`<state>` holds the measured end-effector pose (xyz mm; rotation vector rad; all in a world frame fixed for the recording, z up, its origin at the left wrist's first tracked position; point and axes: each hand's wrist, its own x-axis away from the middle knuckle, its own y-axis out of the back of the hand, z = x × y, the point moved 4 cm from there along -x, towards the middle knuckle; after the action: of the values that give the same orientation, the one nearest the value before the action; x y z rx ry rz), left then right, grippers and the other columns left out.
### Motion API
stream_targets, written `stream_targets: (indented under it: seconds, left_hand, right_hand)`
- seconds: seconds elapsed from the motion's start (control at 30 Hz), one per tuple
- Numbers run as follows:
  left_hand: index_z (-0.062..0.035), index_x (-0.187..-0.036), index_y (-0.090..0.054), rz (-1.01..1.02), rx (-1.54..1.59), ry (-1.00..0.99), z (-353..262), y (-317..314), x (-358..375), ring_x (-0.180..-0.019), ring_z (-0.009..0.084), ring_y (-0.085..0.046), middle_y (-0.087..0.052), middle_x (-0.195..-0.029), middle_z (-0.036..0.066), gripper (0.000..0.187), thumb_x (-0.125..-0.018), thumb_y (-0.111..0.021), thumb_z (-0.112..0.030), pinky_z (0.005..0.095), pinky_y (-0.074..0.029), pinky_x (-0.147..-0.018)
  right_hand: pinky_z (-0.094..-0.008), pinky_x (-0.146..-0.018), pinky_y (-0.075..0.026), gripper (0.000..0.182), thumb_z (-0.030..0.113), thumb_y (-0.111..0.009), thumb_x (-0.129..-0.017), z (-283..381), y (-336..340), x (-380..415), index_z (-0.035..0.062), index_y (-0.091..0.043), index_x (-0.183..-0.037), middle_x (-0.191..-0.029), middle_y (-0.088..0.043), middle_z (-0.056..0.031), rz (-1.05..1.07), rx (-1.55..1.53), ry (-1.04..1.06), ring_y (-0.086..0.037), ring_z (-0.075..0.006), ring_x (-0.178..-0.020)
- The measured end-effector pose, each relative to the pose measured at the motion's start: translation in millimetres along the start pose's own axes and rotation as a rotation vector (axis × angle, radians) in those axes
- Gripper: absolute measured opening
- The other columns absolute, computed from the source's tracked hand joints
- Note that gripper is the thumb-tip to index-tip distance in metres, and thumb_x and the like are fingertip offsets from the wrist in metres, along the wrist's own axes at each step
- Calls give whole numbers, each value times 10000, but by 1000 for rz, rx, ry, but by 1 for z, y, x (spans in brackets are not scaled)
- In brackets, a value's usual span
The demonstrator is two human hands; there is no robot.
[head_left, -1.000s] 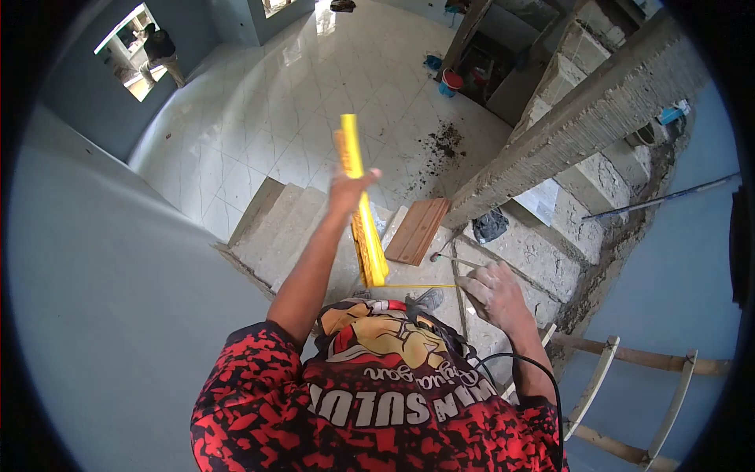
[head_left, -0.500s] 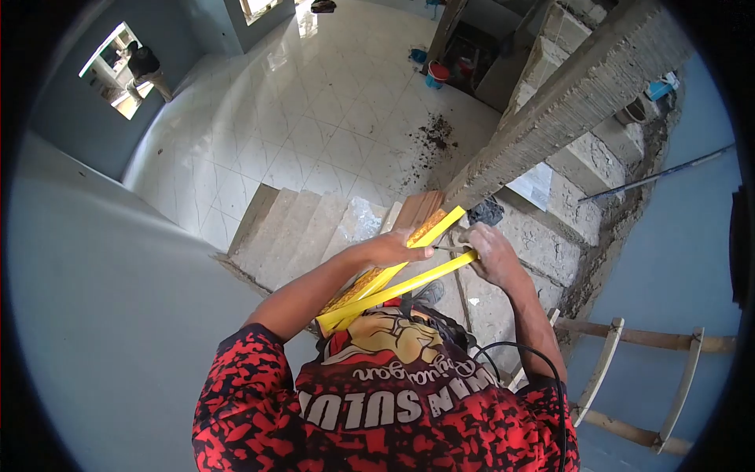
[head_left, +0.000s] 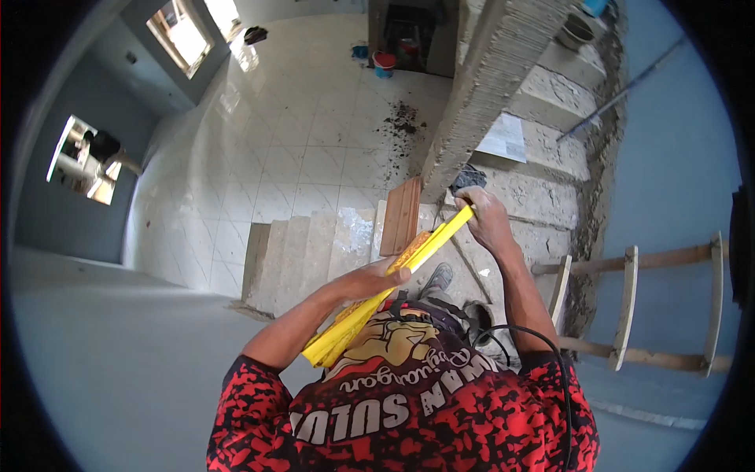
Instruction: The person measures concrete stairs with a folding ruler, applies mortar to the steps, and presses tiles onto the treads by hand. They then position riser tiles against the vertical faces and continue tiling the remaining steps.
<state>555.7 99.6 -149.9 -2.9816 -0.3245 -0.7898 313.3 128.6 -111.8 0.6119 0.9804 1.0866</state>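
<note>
I look down over my red and black shirt onto a stair landing. My left hand [head_left: 376,277] grips the middle of a long yellow folding rule [head_left: 393,282] that slants from my chest up to the right. My right hand [head_left: 484,214], dusty with cement, holds the rule's upper end near the rough concrete stair beam [head_left: 487,86]. The rule's sections lie close together in one bundle.
Bare concrete steps [head_left: 314,248] drop to a white tiled floor [head_left: 314,134] with a dirt patch. Brown tiles [head_left: 401,216] lean on the landing. A wooden ladder [head_left: 629,303] lies at right. A black cable [head_left: 535,346] runs over my right arm. Another person [head_left: 102,149] stands outside a window.
The rule went from upright in my left hand to slanted, with both hands on it. Its sections closed together, and my view swung left.
</note>
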Motion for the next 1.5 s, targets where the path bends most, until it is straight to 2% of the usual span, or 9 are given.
stream_targets:
  seconds: [0.13,0.37,0.47,0.7,0.97,1.13,1.27,1.33,1.5]
  left_hand:
    - [-47,-1382,-340,33,-95,-81,-8,0,5,-832,163,-522,-541,-906,61,686,-851,-599,-395,294,-434,-762]
    - [-26,-1369,-355,-24,-27,-62,-6,-2,22,-863,171,-532,-549,-928,56,726,-831,-599,-447,303,-427,-804]
    - [2,-1335,-365,-107,149,-224,-27,8,38,-621,108,-528,-506,-831,44,756,-786,-673,-416,238,-453,-539]
    - [15,-1358,-288,-246,470,-521,-58,27,49,-515,144,-532,-499,-726,57,964,-696,-753,-510,249,-462,-463]
    - [30,-1407,-206,-634,459,-849,-97,56,41,-573,132,-510,-473,-722,28,959,-721,-761,-344,240,-454,-530]
    - [55,-1409,-213,-646,529,-964,-107,59,45,-692,121,-508,-511,-805,40,858,-752,-683,-234,251,-446,-655]
    - [43,-1396,-251,-653,608,-999,-103,59,48,-725,126,-525,-525,-895,61,829,-734,-669,-233,230,-464,-652]
    - [21,-1375,-273,-687,653,-1022,-107,55,52,-807,159,-552,-491,-1049,115,821,-711,-674,-249,270,-511,-700]
    - [44,-1376,-301,-790,635,-1049,-103,59,59,-935,175,-530,-503,-1077,125,851,-673,-666,-269,277,-461,-812]
  right_hand:
    - [-426,-736,-475,173,183,-577,-872,-7,-4,-5,39,-603,-966,-879,-639,-172,141,-101,-128,-609,-356,-848]
    - [-361,-686,-476,161,146,-564,-887,-14,-21,-7,25,-600,-987,-821,-640,-150,225,-298,-217,-634,-276,-759]
    - [-336,-730,-480,147,77,-595,-834,-48,-84,15,36,-608,-975,-879,-661,-134,350,-527,-256,-631,-226,-809]
    - [-376,-706,-465,186,194,-515,-914,-41,-110,35,21,-579,-942,-803,-619,-184,333,-509,-324,-620,-286,-761]
    - [-381,-653,-445,338,352,-380,-977,57,-59,15,27,-464,-1009,-697,-567,-90,541,-651,-161,-576,-265,-680]
    - [-266,-586,-393,488,494,-284,-992,75,-57,20,45,-470,-1040,-693,-490,-11,615,-828,-50,-467,-123,-636]
    - [-263,-599,-392,534,531,-268,-981,86,-57,25,43,-473,-1043,-710,-486,-14,637,-874,-44,-462,-120,-648]
    - [-355,-701,-453,636,556,-195,-974,93,-64,29,6,-476,-1125,-748,-559,-109,622,-770,32,-568,-240,-737]
    - [-333,-717,-439,648,574,-228,-968,102,-78,40,0,-478,-1134,-894,-533,-85,689,-867,-78,-501,-186,-792]
